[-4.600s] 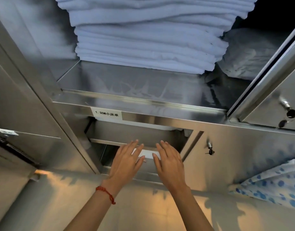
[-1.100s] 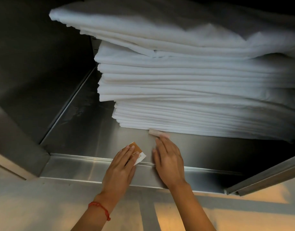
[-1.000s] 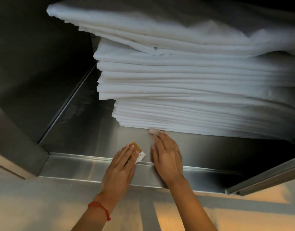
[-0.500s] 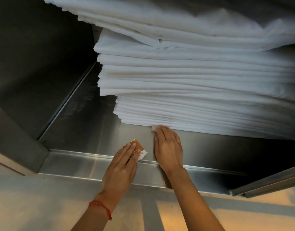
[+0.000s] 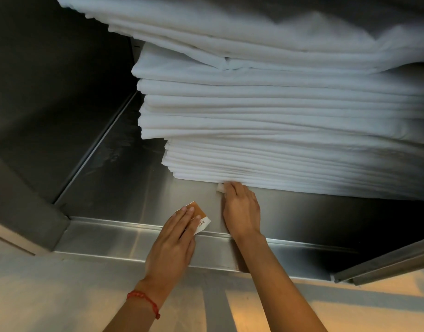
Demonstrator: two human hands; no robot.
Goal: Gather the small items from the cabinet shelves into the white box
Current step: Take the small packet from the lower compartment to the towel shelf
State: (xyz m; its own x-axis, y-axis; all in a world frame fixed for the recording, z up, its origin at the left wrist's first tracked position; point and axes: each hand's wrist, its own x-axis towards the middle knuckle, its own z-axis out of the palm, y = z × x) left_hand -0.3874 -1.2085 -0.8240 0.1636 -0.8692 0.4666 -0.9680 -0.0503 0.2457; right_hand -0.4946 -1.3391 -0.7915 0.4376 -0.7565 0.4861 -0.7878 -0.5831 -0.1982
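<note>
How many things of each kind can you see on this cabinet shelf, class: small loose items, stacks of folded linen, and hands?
Small loose items: 2, an orange-and-white packet under the left hand and a small white piece at the right fingertips.
Stacks of folded white linen: 1
Hands: 2, left hand and right hand
Total: 5

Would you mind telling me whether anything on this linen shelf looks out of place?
Yes: a small white packet is wedged under the folded sheet stack, at the right hand, and an orange-and-white sachet lies loose under the left hand.
</note>
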